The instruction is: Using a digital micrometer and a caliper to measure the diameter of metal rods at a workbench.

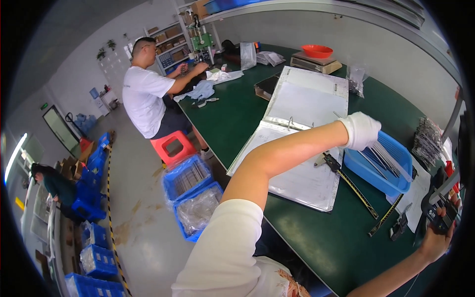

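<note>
My left hand (360,131), in a white glove, is closed over the near-left rim of a blue plastic basket (403,185). A thin metal rod (338,115) pokes out of the glove on its left side; the fingertips are hidden. Several thin metal rods (383,159) lie slanted in the basket, just below the glove. At the far right, my bare right hand (438,238) has its fingers wrapped round a dark gauge-like device (438,210) with a metal part. A digital caliper (349,182) lies between the basket and an open ring binder (302,185).
A red bowl (317,51) sits on a scale (315,63) at the back. Bagged parts (427,141) lie right of the basket. A small black tool (399,226) is near the right hand. Another person (148,89) works at the table's far left. Blue crates (198,210) stand on the floor.
</note>
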Motion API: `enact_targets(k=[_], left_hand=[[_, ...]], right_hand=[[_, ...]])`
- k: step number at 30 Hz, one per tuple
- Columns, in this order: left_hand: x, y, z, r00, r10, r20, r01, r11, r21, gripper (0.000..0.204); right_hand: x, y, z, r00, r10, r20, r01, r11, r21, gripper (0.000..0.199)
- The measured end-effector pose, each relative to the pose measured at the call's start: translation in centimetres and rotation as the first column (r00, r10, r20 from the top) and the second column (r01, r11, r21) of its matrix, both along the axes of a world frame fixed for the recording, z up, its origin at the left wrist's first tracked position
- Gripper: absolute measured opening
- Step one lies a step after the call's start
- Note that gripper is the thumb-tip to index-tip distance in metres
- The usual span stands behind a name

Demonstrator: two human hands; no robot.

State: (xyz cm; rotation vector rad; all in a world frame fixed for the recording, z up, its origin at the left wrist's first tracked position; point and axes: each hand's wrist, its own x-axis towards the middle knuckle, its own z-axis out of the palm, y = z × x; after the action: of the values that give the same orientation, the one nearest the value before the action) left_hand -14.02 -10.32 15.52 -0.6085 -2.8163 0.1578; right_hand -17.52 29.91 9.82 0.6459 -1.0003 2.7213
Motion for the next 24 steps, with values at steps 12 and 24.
enact_targets(k=[12,24], left_hand=[[4.0,4.3,-2.3,0.947,-0.305,-0.098,-0.012,-0.340,0.940,0.025],[6.0,9.4,-4.3,0.658,-0.748,-0.085,-0.583,-0.578,0.571,0.026]], right_hand=[[7.6,-9.0,4.2,0.977,0.082,-0.197,-0.064,0.993,0.096,0.053],[8.7,-13.5,5.4,0.936,0.346,0.059,-0.350,0.933,0.080,0.079]])
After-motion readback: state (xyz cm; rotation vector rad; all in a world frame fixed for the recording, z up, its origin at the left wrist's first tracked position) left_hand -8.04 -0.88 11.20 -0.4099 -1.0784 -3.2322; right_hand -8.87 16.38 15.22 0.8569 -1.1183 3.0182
